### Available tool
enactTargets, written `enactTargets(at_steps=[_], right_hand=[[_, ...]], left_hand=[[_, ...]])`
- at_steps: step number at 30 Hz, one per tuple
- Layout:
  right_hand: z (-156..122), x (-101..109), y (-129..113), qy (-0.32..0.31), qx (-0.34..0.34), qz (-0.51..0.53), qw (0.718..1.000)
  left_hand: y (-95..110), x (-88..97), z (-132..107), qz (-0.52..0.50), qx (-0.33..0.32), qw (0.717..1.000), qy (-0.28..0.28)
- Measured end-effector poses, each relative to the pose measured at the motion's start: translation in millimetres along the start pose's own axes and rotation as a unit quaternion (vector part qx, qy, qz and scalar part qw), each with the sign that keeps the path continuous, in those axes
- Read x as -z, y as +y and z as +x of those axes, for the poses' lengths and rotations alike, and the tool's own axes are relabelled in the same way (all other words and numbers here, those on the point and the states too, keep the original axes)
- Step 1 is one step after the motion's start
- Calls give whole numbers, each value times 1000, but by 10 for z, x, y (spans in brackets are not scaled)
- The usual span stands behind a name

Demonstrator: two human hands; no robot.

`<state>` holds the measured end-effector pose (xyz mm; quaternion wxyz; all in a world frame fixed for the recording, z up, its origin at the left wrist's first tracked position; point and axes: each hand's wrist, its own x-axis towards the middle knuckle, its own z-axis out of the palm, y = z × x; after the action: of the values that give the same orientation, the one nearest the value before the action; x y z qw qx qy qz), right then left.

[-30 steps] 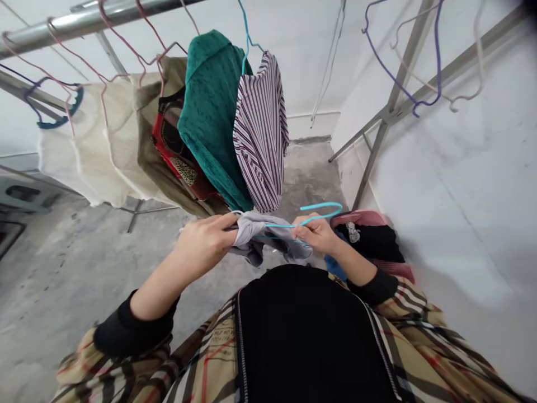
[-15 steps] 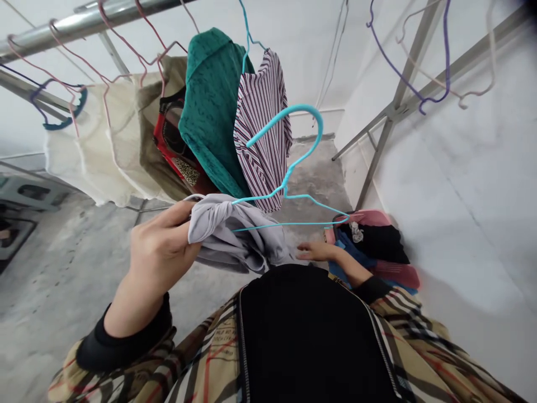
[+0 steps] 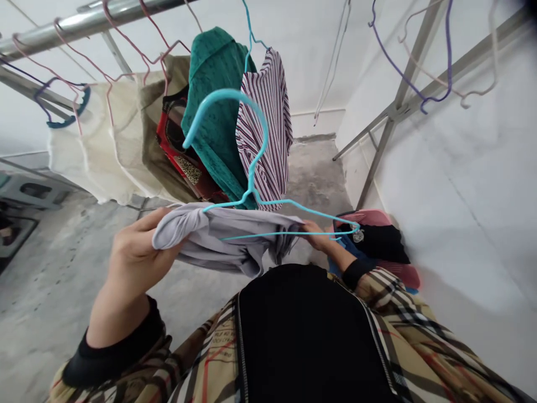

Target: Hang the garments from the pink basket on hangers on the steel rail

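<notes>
A light grey garment is stretched between my two hands in front of my body. One end of a turquoise clothes hanger runs into the garment on the left, and its right end sticks out bare above my right wrist. My left hand is closed on the bunched garment around the hanger's left end. My right hand grips the garment's right edge, just under the hanger; its fingertips are partly hidden by the cloth. The hanger's hook points up and to the left.
A metal rail at upper left bears white tops, a green garment and a striped shirt on hangers. Purple and pale hangers hang at upper right. A pink basket of dark clothes stands on the floor at right.
My right hand has come up to the garment's right edge and taken hold of it. My left hand, the garment and the hanger's hook have shifted left, spreading the cloth wider.
</notes>
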<state>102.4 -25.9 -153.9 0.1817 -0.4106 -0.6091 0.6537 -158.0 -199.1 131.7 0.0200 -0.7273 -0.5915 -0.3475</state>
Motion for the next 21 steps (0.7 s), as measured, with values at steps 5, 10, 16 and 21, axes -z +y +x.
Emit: enactTargets(at_steps=[5,10,16,21], right_hand=[[153,623,-66,132,26,48,990],[159,1068,-189,202,60,47,976],[129,1202,-481,242,78,97,962],[106,1134,-719,237,76,178,952]], left_hand=[[-306,76,-229,-14,74,995,-62],[-480,-2,-413,10,122,989,-82],[-542,-164,-463,44,121,983,-130],[-674,-267,-526,67,113,982,-136]])
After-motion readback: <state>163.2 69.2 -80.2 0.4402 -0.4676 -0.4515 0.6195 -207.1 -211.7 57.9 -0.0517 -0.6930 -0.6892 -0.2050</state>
